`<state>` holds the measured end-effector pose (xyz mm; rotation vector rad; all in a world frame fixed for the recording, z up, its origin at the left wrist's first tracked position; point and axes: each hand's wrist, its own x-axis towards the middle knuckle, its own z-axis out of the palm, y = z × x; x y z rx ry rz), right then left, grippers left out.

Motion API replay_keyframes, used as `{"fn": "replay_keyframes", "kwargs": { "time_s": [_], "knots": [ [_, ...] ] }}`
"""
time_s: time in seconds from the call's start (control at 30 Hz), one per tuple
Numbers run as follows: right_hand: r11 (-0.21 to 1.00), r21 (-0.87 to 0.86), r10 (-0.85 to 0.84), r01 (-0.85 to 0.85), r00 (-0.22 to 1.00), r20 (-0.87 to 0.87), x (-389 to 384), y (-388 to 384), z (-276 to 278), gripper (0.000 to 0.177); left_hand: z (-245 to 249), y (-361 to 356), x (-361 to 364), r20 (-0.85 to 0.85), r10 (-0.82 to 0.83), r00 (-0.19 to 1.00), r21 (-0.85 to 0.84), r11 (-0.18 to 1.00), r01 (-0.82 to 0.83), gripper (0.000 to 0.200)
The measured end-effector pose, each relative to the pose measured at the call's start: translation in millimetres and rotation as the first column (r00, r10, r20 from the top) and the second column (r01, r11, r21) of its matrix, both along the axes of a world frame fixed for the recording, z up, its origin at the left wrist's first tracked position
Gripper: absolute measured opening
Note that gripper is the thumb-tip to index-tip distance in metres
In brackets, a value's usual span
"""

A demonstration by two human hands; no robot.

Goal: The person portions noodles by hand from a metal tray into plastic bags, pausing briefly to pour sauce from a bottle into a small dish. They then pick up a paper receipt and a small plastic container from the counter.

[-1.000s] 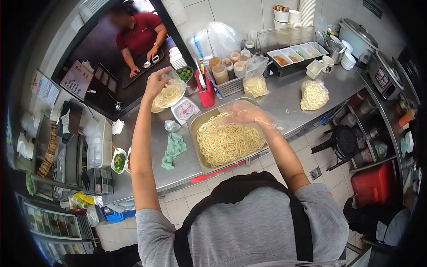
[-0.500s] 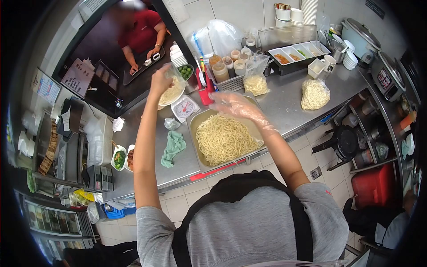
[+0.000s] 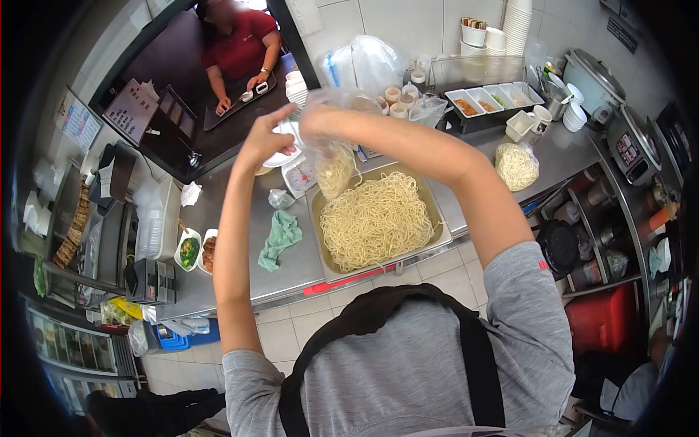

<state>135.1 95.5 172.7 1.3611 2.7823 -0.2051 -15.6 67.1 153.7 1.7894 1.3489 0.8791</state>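
Note:
My left hand (image 3: 271, 141) is beside a white bowl (image 3: 282, 154) above the kitchen scale (image 3: 299, 177), fingers apart, index finger stretched toward the bag. My right hand (image 3: 319, 122), partly hidden by clear plastic, grips a plastic bag (image 3: 335, 166) with noodles hanging in its lower part. The bag hangs over the upper left corner of a metal tray (image 3: 441, 213). A wide heap of noodles (image 3: 375, 222) fills much of the tray. A green cloth (image 3: 281, 239) and a small knotted bag (image 3: 280, 199) lie left of the tray.
Sauce bottles (image 3: 399, 109) and a topping container (image 3: 484, 102) line the wall. A filled noodle bag (image 3: 516, 166) sits at right. Food dishes (image 3: 189, 251) are at left. A person in red (image 3: 240, 44) stands beyond the opening; another person (image 3: 632, 382) is at lower right.
My right hand moved up and left from over the tray and now has the noodle-filled bag. My left hand no longer has the clear plastic. Noodles no longer show in the white bowl.

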Motion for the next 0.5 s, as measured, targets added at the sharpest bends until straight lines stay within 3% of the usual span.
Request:
{"fn": "replay_keyframes", "kwargs": {
  "time_s": [0.1,0.17,0.2,0.27,0.33,0.4,0.47,0.5],
  "knots": [
    [0.998,-0.060,0.020,-0.019,1.000,0.018,3,5,1,0.030,-10,-1,10,0.050,-0.055,0.997,-0.119,0.991,0.061,0.064],
    [0.941,-0.119,0.339,-0.318,0.887,0.312,8,16,14,0.031,-15,-3,14,0.124,-0.065,0.990,-0.146,0.986,0.083,0.062],
    [0.903,-0.196,0.407,-0.382,0.907,0.105,15,30,16,0.027,-17,-4,16,0.161,-0.069,0.985,-0.161,0.982,0.095,0.061],
    [0.793,-0.289,0.445,-0.536,0.834,-0.327,37,62,20,0.023,-22,-5,14,0.189,-0.079,0.979,-0.154,0.982,0.109,0.060],
    [0.785,-0.059,0.403,-0.617,0.580,-0.708,61,40,42,0.029,-27,-7,12,0.215,-0.079,0.973,-0.142,0.984,0.112,0.060],
    [0.850,-0.001,0.264,-0.527,0.427,-0.865,62,36,56,0.034,-33,-9,9,0.225,-0.049,0.973,-0.192,0.977,0.094,0.060],
    [0.833,0.106,0.332,-0.543,0.338,-0.881,77,22,84,0.035,-38,-14,4,0.250,-0.013,0.968,-0.206,0.976,0.066,0.060],
    [0.853,0.093,0.320,-0.514,0.373,-0.871,85,23,100,0.035,-41,-17,1,0.274,0.006,0.962,-0.191,0.980,0.048,0.060]
  ]
}}
